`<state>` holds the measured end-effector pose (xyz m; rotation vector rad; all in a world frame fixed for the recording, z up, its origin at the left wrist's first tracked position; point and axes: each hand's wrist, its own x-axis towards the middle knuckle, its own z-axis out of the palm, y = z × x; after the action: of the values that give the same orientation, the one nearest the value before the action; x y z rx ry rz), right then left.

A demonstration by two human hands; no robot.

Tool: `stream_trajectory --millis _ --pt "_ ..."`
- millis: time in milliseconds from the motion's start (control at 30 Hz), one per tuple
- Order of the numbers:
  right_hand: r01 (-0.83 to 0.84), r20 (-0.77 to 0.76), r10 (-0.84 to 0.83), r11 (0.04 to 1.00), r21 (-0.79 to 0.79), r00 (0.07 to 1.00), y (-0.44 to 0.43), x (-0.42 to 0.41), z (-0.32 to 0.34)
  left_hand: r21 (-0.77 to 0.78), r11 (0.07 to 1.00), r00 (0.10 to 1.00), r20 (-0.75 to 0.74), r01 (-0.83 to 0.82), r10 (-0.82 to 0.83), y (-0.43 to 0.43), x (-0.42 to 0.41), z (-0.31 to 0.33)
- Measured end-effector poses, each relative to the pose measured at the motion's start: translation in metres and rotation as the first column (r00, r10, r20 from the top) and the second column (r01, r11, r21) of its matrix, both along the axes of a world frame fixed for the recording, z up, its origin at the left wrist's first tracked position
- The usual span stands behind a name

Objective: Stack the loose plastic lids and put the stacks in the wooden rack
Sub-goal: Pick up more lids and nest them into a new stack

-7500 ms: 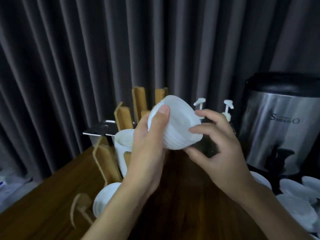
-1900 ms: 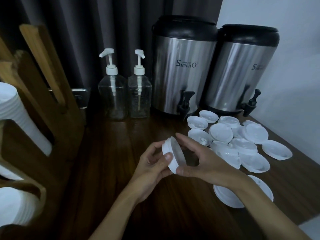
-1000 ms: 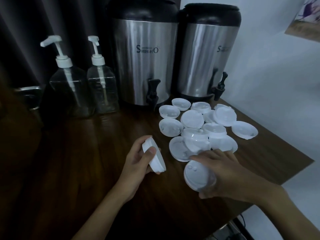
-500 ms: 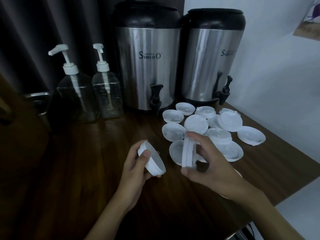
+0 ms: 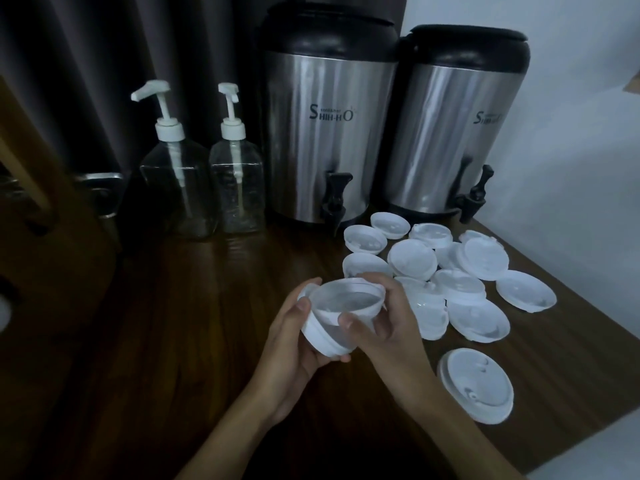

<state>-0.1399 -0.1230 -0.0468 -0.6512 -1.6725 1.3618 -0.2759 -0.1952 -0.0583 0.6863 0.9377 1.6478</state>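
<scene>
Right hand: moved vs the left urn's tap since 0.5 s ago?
Yes. The right hand brought the upper lid leftward, away from the loose lids, onto the lower lid in the left hand, nearly under the left urn's tap.

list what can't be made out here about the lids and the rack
Head view:
Lids in the held stack: left hand and right hand cover its side, count unclear.
Wooden rack: cut off by the left edge, dark.
Loose lids: overlapping, exact number hidden.

The dark wooden table (image 5: 173,323) is showing a glossy grain; at two o'clock, smooth white plastic lids (image 5: 412,259) are lying; at twelve, brushed-steel urns (image 5: 325,143) are gleaming beneath matt black tops (image 5: 329,32).
</scene>
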Motion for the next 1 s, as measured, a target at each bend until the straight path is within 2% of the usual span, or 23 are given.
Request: stream_trajectory --millis 167,333,667,1000 --pt "-0.043 0.248 0.016 0.994 0.103 0.969 0.004 0.003 -0.006 0.016 1.000 0.994 0.110 0.003 -0.005 0.000 -0.006 0.003" --pt "-0.108 0.330 0.060 0.986 0.127 0.942 0.004 0.003 -0.006 0.046 0.999 0.994 0.111 0.001 -0.006 0.003 -0.007 -0.001" --pt "-0.160 0.435 0.065 0.970 0.184 0.898 0.017 0.009 0.009 0.042 0.999 0.998 -0.067 -0.019 0.022 0.005 -0.009 -0.002" --pt "-0.351 0.499 0.256 0.931 0.105 0.828 0.021 0.026 0.017 0.038 0.999 0.971 -0.237 -0.011 0.020 0.003 -0.003 -0.004"
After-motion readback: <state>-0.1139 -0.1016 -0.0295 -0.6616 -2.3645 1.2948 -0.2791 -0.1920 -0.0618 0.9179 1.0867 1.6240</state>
